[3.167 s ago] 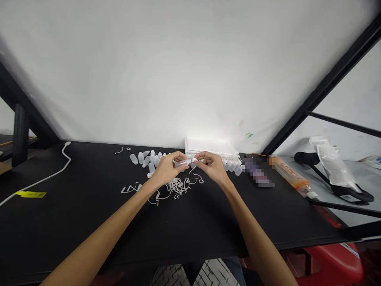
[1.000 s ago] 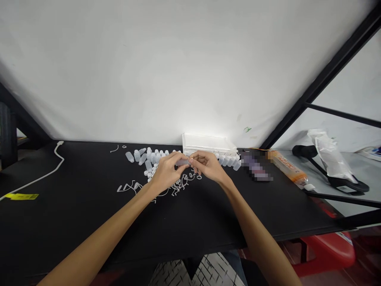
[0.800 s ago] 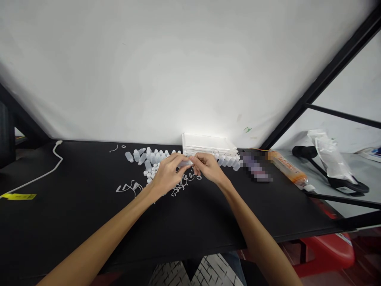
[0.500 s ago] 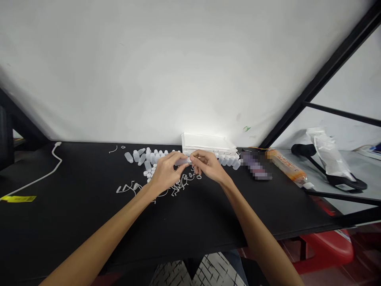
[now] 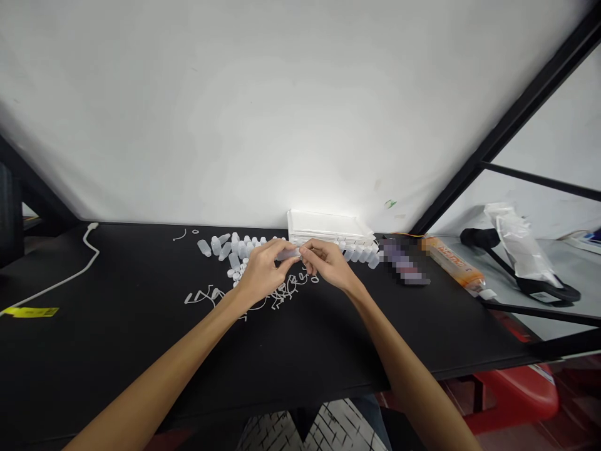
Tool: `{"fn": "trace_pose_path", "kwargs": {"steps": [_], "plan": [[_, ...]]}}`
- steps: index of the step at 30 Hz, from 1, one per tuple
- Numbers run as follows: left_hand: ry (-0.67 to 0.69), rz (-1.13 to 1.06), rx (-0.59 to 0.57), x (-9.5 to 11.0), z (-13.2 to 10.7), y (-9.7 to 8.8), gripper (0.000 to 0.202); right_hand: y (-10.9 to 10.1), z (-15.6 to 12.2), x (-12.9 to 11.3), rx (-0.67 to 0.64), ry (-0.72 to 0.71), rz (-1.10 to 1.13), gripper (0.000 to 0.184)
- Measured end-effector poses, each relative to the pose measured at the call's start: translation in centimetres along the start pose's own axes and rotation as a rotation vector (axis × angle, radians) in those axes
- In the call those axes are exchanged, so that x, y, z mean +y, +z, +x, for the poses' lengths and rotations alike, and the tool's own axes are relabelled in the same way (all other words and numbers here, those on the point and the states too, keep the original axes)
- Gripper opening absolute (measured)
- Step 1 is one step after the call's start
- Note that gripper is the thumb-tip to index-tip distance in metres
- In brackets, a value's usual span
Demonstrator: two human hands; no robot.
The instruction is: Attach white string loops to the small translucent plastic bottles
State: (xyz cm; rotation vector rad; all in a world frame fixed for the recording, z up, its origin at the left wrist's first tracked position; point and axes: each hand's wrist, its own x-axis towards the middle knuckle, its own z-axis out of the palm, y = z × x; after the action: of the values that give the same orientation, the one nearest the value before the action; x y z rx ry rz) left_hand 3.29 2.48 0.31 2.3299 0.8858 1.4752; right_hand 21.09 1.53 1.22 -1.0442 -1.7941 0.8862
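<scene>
Between thumb and fingers, my left hand (image 5: 263,266) grips a small translucent plastic bottle (image 5: 286,254), which lies sideways with its neck toward the right. My right hand (image 5: 326,260) pinches the neck end of that bottle; its fingertips hide what is there. Behind and left of my left hand are several similar bottles (image 5: 235,260), some upright and some lying down. Small white caps (image 5: 231,274) are heaped beside my left hand. Thin white plastic strips and rings (image 5: 286,289) are scattered in front of both hands. More bottles (image 5: 359,254) stand in a row right of my right hand.
A stack of white sheets or trays (image 5: 328,225) rests against the wall. To the right lie a blurred purple item (image 5: 404,262) and an orange-and-clear package (image 5: 453,263). A white cable (image 5: 61,282) with a yellow tag runs along the left of the black table (image 5: 117,351).
Both hands keep their hold on the bottle at nearly the same spot. My right fingers have curled slightly closer around its neck. The view has shifted a little.
</scene>
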Motion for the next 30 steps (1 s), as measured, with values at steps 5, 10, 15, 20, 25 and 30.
{"fn": "trace_pose_path", "kwargs": {"steps": [5,10,15,20,25,30], "plan": [[0.126,0.058,0.008,-0.2,-0.3,0.3,0.009,0.4,-0.1,0.3,0.002,-0.014,-0.018,0.043],[0.120,0.068,0.021,-0.3,0.0,0.1,0.013,0.7,-0.2,0.0,0.070,-0.043,-0.113,0.040],[0.013,0.075,-0.176,-0.2,0.4,-0.6,0.034,0.5,-0.1,0.0,0.118,-0.053,-0.202,0.029],[-0.037,0.086,-0.311,-0.2,0.4,-0.7,0.026,0.4,0.0,0.4,0.142,-0.040,-0.168,0.030],[-0.088,0.102,-0.219,-0.6,0.5,-0.6,0.017,-0.1,0.3,0.3,0.130,0.017,0.089,0.032],[-0.158,0.086,-0.164,-0.6,0.7,-0.9,0.014,-1.0,0.3,-0.2,0.179,0.064,0.223,0.033]]}}
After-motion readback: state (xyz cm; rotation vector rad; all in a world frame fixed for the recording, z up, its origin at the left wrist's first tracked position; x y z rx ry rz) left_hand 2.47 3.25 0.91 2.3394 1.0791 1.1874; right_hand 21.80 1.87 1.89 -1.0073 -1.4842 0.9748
